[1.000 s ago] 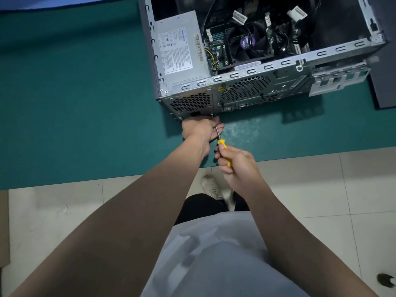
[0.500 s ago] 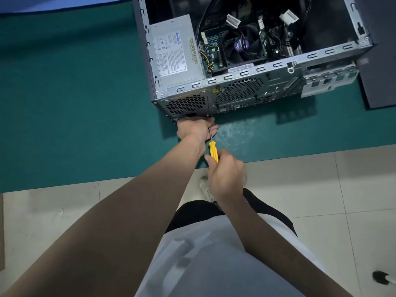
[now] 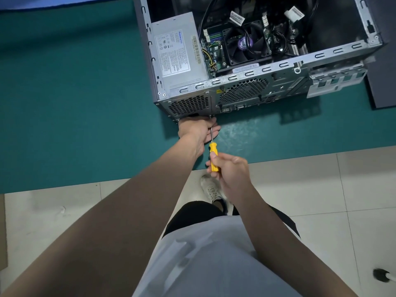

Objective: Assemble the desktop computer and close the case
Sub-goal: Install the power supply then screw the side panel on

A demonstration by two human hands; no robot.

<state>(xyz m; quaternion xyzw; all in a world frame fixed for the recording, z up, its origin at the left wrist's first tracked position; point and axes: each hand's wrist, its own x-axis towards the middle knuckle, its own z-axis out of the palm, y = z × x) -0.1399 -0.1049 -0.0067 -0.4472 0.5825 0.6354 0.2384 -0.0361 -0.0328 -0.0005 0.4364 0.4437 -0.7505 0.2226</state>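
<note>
Though the tip of the screwdriver point(image 3: 213, 155) is hard to make out where it meets the computer case point(image 3: 285, 79) — just past the relaxed, outstretched fingers of the left hand point(image 3: 198, 130) — the right hand point(image 3: 231, 170) curls its fingers round the yellow handle.

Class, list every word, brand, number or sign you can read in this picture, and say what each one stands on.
None reads clearly.
Power supply label: blue brand word and fine print, too blurred.
Barcode sticker beside it: digits too small.
White cable tags: print blurred.
Yellow sticker on the case's rear panel: too small to read.
</note>
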